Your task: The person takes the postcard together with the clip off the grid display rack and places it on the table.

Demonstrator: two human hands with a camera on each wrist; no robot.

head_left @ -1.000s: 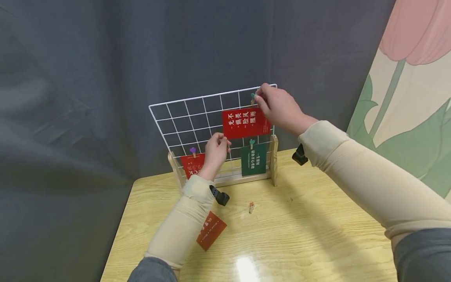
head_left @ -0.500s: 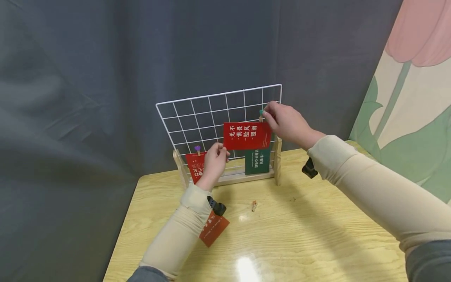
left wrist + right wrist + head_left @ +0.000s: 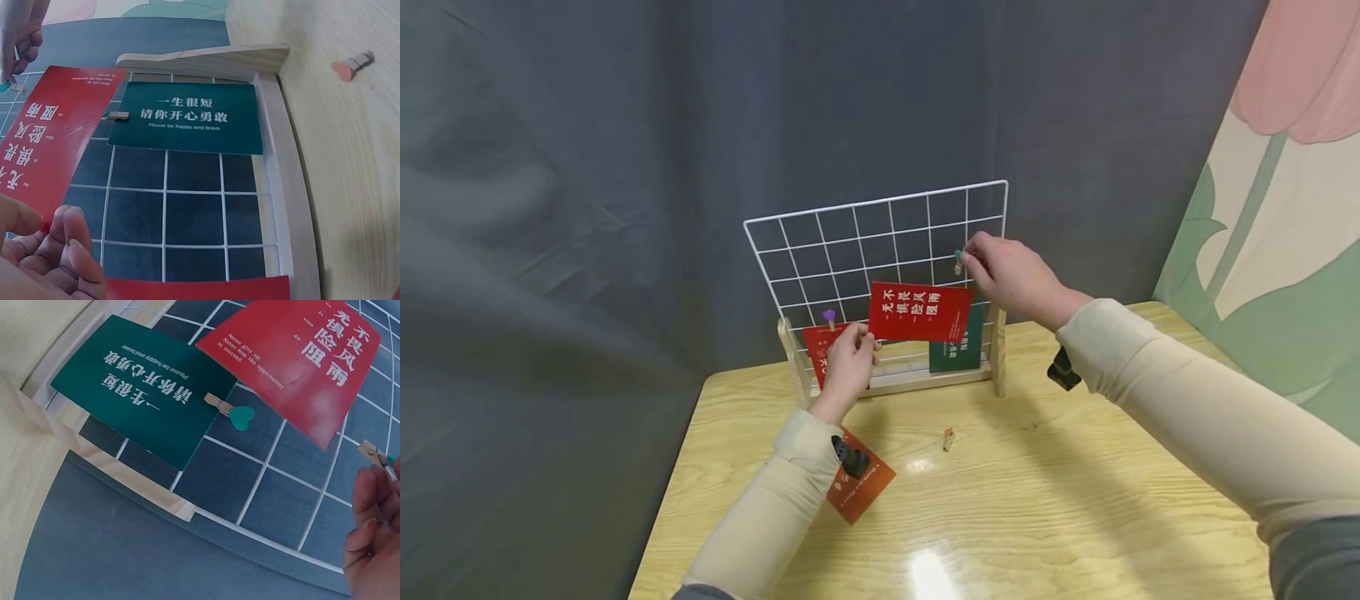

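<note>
My left hand [image 3: 850, 362] pinches a red card [image 3: 917, 310] with white lettering by its lower left corner, in front of a white wire grid rack [image 3: 874, 202]. Between my right hand's [image 3: 1018, 275] thumb and fingers is a small wooden clothespin [image 3: 374, 455] with a green heart, just above the card's upper right part and apart from it. Behind the red card, a green card [image 3: 187, 119] hangs low on the rack's right side, clipped by another green-heart clothespin [image 3: 228, 412]. At the rack's left, a purple-heart clothespin [image 3: 830, 318] clips a second red card [image 3: 817, 346], partly hidden by my left hand.
A clothespin with an orange heart [image 3: 948, 439] lies on the wooden table [image 3: 1037, 500]. Another red card [image 3: 862, 490] lies flat there, partly under my left forearm. The rack stands on wooden feet [image 3: 997, 350] before a dark curtain [image 3: 587, 208].
Both hands have come down from higher on the rack, carrying the red card and the green-heart clothespin. The red card now covers more of the green card. The head view has shifted slightly.
</note>
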